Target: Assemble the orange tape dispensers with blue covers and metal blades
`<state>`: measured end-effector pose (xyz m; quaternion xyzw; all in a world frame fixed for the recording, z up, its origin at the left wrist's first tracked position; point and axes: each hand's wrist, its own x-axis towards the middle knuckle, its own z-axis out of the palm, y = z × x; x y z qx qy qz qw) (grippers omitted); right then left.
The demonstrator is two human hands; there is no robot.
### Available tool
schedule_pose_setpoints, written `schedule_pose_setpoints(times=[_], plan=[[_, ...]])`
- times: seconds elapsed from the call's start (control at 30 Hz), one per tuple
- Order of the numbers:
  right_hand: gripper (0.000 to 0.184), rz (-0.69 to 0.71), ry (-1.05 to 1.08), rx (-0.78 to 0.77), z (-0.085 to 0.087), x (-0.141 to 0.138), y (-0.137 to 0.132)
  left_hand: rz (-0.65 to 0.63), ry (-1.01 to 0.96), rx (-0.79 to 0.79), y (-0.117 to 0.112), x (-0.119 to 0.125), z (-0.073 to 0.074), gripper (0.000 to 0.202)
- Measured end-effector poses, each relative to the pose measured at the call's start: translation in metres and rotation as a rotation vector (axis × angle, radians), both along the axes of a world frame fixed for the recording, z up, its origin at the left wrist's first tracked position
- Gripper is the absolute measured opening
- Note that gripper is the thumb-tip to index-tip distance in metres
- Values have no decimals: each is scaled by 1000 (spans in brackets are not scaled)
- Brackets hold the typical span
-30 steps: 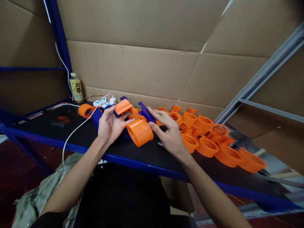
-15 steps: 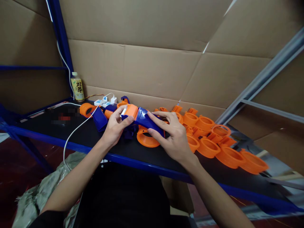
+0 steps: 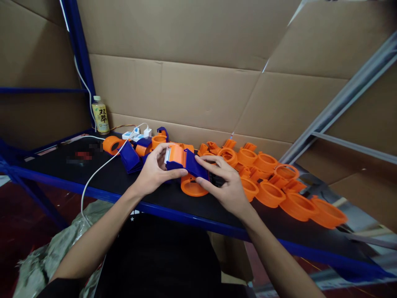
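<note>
Between my two hands is a blue and orange tape dispenser (image 3: 195, 164) with a toothed metal blade at its left end. My left hand (image 3: 156, 170) grips the blade end, thumb along the near side and fingers behind. My right hand (image 3: 226, 182) holds the blue right part, with thumb and fingertips on its faces. Beneath the dispenser lies an orange ring-shaped part (image 3: 194, 189) on the black table top (image 3: 173, 203). Several blue and orange pieces sit left of it, partly covered by my left hand.
Several orange ring-shaped parts (image 3: 271, 194) stand in rows at the right. A yellow-labelled bottle (image 3: 101, 116) is at the back left, near a white power strip (image 3: 138, 134). A white cable (image 3: 93, 176) crosses the table's left side. Cardboard (image 3: 192, 91) walls the back.
The tape dispenser has turned, and its blade end has shifted slightly right and down. My left thumb has slid right along its near side. Both hands keep hold.
</note>
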<state>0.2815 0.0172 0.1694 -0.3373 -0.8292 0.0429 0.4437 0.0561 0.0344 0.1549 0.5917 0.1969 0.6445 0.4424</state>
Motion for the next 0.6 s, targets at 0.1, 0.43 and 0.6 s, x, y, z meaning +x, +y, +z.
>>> schedule_pose_setpoints(times=[0.1,0.43,0.6], plan=[[48,44,54,-45,-1,4,-2,15,31,23,-10,3,5,57],[42,92,165,-147,-4,9,-8,41,126,71,-15,6,4,63],[43,143,215,-256,-2,8,-6,55,108,85,-13,5,4,65]])
